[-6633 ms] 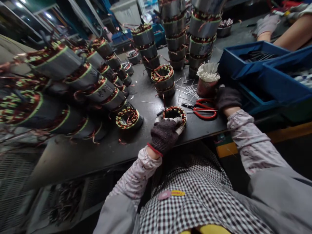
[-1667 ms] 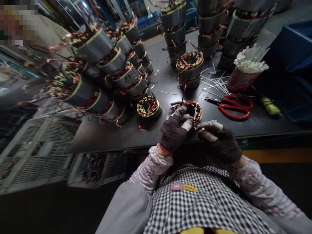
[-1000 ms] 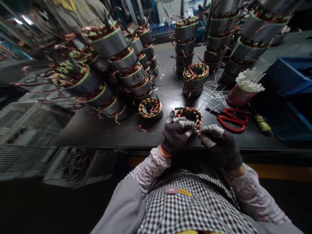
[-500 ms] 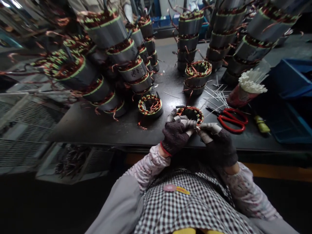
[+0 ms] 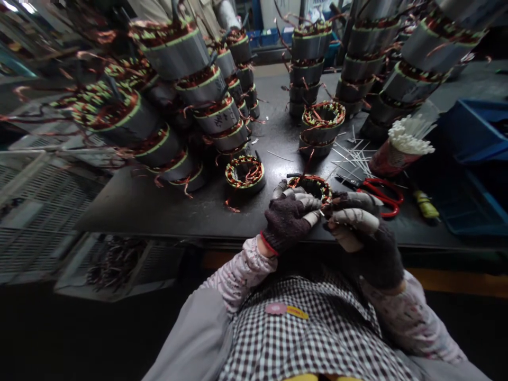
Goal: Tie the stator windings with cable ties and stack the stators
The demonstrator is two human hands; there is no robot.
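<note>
Our left hand (image 5: 289, 221) grips wound stator (image 5: 326, 193); can't tell if our curled right hand (image 5: 367, 235) holds anything; red scissors (image 5: 381, 182) just beyond it.

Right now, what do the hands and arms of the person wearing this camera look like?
The left hand and right hand wear dark knitted gloves with whitish finger wrapping; the left cuff has a red edge. Pale patterned forearm covers meet plain grey sleeves higher up.
</note>
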